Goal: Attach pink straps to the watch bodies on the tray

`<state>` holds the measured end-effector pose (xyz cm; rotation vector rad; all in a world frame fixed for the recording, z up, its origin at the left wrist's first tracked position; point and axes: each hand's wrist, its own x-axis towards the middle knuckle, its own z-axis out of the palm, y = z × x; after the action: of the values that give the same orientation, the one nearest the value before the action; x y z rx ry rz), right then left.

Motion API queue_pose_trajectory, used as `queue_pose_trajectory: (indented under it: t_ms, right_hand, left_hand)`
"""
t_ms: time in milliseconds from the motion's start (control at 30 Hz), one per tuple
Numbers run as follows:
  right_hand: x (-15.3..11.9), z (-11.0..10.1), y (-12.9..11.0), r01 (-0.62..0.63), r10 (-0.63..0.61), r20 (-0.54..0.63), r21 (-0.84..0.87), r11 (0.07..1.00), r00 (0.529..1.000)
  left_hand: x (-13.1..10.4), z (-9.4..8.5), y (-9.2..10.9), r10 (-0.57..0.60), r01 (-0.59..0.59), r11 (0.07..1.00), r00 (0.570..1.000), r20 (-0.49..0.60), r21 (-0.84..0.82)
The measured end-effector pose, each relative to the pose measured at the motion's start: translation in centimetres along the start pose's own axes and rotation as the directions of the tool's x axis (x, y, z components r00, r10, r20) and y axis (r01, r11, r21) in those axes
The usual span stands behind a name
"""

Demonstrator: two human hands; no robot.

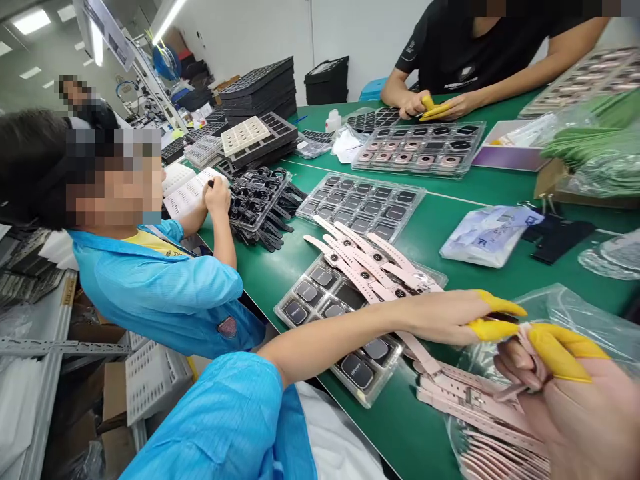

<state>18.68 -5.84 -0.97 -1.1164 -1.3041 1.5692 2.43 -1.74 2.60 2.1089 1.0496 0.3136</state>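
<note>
My right hand [565,380], with yellow finger cots, is closed around a pink watch strap [525,337]. From the left, my left hand [460,317] reaches across, its yellow-covered thumb and finger pinching at the strap's upper end. Part of the strap is hidden by my fingers. Below my hands lies a bundle of pink straps [480,400], several stacked in a clear bag [453,437]. Under my left forearm is a clear tray [295,313] of dark square watch faces. More pink straps with watch bodies [365,273] lie across that tray.
A second tray of watch faces [360,200] sits farther back. Black straps [260,200] are piled beside a co-worker in a blue jacket [165,287]. Across the green table [430,233], another person's yellow-tipped hands [435,107] work. A white packet [490,233] lies to the right.
</note>
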Motion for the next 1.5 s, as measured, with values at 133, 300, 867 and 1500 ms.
queue_pose_trajectory:
  t_ms: [133,300,867,1500]
  right_hand:
    - [0.2,0.3,-1.3,0.009,0.060,-0.225,0.293,0.956,0.972]
    - [0.6,-0.2,-0.6,-0.084,0.130,-0.078,0.436,0.896,0.988]
    - [1.2,-0.8,0.3,-0.182,0.181,0.047,0.453,0.873,0.982]
    - [0.9,-0.5,-0.4,-0.070,0.079,-0.001,0.435,0.898,0.997]
  left_hand:
    - [-0.1,0.6,-0.6,0.009,-0.031,0.979,0.994,-0.108,-0.201]
    - [0.1,1.3,-1.7,-0.022,-0.036,0.990,0.917,-0.399,-0.139]
    - [0.6,-2.3,-4.0,-0.508,-0.297,0.602,0.575,-0.642,-0.742]
    - [0.5,1.6,-3.2,0.250,-0.275,0.961,0.911,-0.328,-0.031]
